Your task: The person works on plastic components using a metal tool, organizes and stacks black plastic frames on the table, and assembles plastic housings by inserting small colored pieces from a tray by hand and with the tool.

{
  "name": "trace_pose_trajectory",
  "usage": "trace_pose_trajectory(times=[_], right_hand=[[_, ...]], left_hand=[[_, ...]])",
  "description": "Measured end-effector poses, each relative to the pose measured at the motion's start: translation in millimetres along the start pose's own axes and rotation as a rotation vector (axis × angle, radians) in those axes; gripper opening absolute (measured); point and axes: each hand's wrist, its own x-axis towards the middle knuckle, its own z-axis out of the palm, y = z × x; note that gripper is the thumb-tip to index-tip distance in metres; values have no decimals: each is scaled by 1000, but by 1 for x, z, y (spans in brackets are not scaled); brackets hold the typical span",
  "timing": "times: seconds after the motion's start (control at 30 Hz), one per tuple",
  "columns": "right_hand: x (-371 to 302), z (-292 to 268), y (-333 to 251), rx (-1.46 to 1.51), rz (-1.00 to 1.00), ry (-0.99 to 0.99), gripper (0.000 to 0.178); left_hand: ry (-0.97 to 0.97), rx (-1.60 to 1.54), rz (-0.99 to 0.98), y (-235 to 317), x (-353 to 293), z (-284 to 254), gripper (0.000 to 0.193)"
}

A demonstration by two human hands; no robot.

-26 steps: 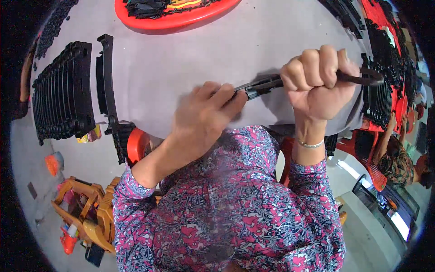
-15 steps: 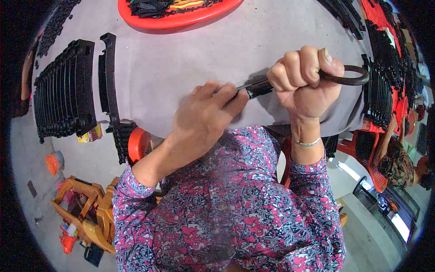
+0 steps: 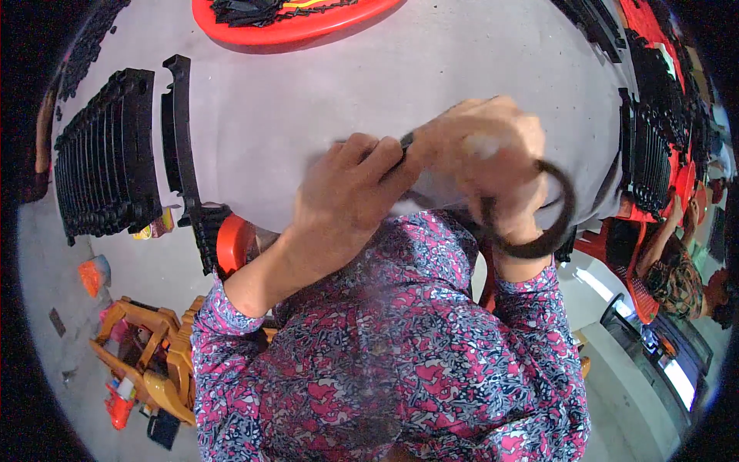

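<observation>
My left hand (image 3: 346,196) is closed, with its fingertips pinching a black plastic piece (image 3: 406,142) whose end shows above them. My right hand (image 3: 493,158) is smeared by motion, and its fingers reach left to the same piece. From its palm hangs a dark loop handle (image 3: 568,202), which looks like that of scissors; the blades are hidden or lost in the blur. Both hands are low over the grey-covered table (image 3: 308,85), close to its near edge.
A neat row of black slotted plastic strips (image 3: 104,158) lies at the left, with a single strip (image 3: 177,127) beside it. A red tray (image 3: 300,37) of black parts stands at the far side. More black strips (image 3: 647,154) lie at the right, near another person's arm (image 3: 654,246).
My right hand has turned and moved left to my left fingertips. The loop handle has swung from pointing right to hanging below the palm. My left hand has barely moved.
</observation>
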Motion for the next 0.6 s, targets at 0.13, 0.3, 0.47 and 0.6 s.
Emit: trace_pose_trajectory(times=[0.13, 0.3, 0.47, 0.6], right_hand=[[17, 11, -16, -216, -139, -245, 25], [18, 15, -18, -169, -128, -303, 23], [14, 13, -14, -174, -120, -210, 23], [10, -4, -1, 796, 243, 64, 39]], left_hand=[[89, -359, -107, -1, -5, 2, 39], [62, -533, -360, 2, -9, 0, 35], [-173, -638, -622, 19, 2, -25, 25], [-41, 110, -48, 0, -6, 6, 30]])
